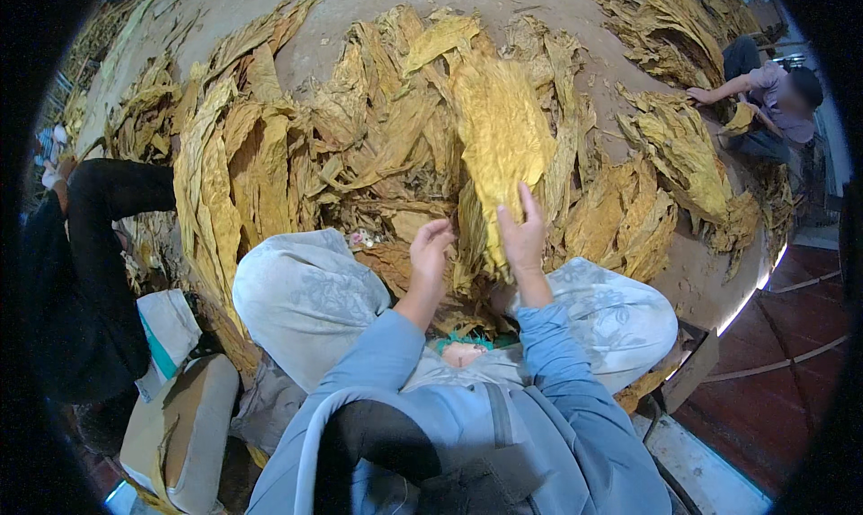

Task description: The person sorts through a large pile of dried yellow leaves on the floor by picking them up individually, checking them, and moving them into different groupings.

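A large dried yellow tobacco leaf [499, 128] stands upright in front of me, its lower end between my hands. My right hand [524, 235] grips the leaf near its base with fingers spread up along it. My left hand [430, 250] is close beside it, fingers curled and apart, touching the lower edge of the leaf bundle. Both forearms wear light blue sleeves. My knees, under pale patterned cloth [306, 290], frame the hands.
Heaps of dried yellow-brown leaves [261, 155] cover the floor ahead. A person in dark clothes [90, 272] sits at the left by a padded stool [180, 425]. Another person [773, 102] crouches at the far right by more leaves [683, 146]. Red tiled floor [791, 335] lies right.
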Action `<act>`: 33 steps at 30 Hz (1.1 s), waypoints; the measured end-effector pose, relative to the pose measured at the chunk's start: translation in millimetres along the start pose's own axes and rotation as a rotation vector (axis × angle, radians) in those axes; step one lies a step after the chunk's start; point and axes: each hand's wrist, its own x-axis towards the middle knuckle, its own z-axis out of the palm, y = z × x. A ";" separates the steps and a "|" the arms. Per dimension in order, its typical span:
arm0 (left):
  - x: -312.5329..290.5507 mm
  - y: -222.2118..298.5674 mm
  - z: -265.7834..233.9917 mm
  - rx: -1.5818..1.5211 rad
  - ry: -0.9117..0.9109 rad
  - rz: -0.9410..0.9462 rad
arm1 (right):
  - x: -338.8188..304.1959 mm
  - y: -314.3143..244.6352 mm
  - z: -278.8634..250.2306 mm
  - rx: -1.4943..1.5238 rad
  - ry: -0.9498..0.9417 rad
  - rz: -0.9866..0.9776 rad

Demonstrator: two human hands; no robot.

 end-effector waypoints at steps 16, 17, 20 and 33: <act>26.5 -42.0 11.5 -0.237 -0.074 -0.058 | -60.5 21.6 19.7 0.154 0.018 -0.239; 27.0 -46.0 10.8 -0.235 -0.059 -0.054 | -63.9 9.2 14.4 0.139 0.026 -0.261; 22.2 -40.7 14.0 -0.233 -0.046 -0.069 | -69.4 12.1 13.4 -0.111 0.080 -0.379; 64.3 -71.3 -12.7 -0.055 -0.115 0.000 | -78.7 15.9 36.1 -0.202 -0.322 -0.292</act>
